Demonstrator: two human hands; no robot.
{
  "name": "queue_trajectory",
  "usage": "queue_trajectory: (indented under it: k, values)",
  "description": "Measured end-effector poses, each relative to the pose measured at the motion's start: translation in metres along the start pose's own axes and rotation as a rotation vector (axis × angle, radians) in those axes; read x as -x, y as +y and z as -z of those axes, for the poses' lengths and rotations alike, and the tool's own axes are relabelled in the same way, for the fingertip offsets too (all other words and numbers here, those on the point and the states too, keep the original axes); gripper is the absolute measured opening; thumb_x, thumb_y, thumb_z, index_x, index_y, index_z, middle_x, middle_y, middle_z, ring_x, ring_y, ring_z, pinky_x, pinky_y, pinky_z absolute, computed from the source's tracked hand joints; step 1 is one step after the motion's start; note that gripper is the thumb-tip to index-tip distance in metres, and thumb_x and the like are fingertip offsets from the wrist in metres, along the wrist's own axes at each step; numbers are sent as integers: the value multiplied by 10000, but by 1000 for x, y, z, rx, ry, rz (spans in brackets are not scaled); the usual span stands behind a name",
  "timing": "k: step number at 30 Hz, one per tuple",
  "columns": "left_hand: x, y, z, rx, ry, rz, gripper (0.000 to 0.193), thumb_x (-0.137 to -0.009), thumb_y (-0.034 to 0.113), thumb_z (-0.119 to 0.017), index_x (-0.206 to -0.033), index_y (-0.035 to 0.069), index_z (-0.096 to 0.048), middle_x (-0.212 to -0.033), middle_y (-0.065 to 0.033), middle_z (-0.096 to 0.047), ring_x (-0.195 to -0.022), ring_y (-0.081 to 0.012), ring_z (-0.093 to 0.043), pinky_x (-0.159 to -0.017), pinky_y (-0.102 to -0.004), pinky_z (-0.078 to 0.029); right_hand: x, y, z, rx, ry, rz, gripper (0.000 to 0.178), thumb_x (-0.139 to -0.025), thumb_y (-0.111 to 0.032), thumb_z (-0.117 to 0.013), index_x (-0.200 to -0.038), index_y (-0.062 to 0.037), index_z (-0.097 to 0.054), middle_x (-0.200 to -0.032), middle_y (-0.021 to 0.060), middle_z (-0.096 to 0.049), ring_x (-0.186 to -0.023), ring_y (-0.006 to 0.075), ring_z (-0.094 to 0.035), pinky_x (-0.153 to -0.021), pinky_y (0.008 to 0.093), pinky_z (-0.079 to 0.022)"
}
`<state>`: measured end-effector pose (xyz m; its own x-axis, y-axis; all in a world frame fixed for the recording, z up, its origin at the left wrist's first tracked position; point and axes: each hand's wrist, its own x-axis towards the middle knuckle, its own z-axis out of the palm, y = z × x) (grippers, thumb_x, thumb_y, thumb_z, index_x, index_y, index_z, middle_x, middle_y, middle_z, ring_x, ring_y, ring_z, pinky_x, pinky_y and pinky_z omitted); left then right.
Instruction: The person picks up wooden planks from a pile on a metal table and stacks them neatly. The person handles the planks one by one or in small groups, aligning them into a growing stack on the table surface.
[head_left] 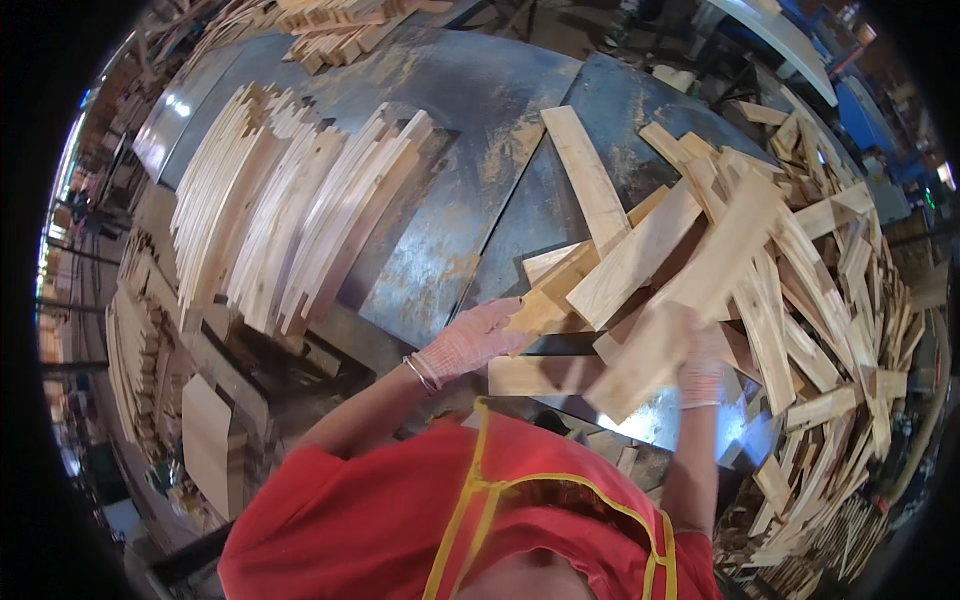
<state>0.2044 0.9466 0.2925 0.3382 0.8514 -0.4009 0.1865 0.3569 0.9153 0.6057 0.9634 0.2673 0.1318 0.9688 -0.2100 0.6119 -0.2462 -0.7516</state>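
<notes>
Fingers of the right hand grasp a long pale board, blurred, above the jumbled pile on the counter; catching that pile could send loose pieces sliding. The left hand's half-curled fingers meet a yellowish board; whether they grip, I cannot tell.

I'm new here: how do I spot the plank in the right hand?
On the metal tabletop, find the jumbled planks right of the neat stacks. At the jumble's near side, the gloved right hand holds a pale plank, blurred, unlike its sharper neighbours.
</notes>
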Motion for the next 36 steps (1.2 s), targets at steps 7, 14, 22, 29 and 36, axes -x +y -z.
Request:
queue_trajectory:
  k: [7, 14, 22, 29, 36]
  values:
    - [-60, -78, 31, 783, -270, 149, 627, -973, 325, -717, -1482, 15, -521, -1274, -159, -677, -1099, -275, -713, -955, -416, -592, -11, -104, -142, -89, 37, 318, 577, -952, -409, -681, -1380, -28, -616, -1209, 164, -692, -1112, 350, -633, -1007, 459, -494]
    - [-55, -82, 87, 1021, 73, 310, 615, -868, 276, -764, -1297, -100, -536, -1161, -227, -693, -1007, -435, -722, -867, -594, -626, -161, -91, -97, 424, 372, -160, 981, -837, -535, -786, -1570, 1, -416, -1624, 257, -330, -1368, 492, -513, -1129, 512, -457]
    - [-12, -50, 193, -827, 567, 168, 535, -792, 197, -705, -1296, 28, -648, -1347, -193, -620, -1219, -337, -653, -1047, -418, -541, -116, -126, -122, 208, 236, 62, 910, -882, -296, -754, -1626, 19, -335, -1672, 275, -281, -1548, 429, -308, -1251, 431, -300]
    - [36, -103, 295, -1235, 756, 73, 688, -784, 252, -768, -1417, 84, -556, -1458, -147, -534, -1421, -363, -458, -1170, -518, -381, -47, -205, -280, -794, -274, 28, 957, -841, -65, -685, -1672, 9, -216, -1589, 183, -412, -1396, 289, -458, -1193, 385, -379]
    - [52, -102, 305, -1066, 565, -121, 753, -824, 381, -785, -1460, 68, -529, -1484, -172, -541, -1434, -384, -453, -1200, -527, -339, -40, -306, -438, -498, -744, 47, 864, -877, -248, -713, -1620, 7, -355, -1448, 220, -580, -1292, 322, -578, -1143, 371, -419]
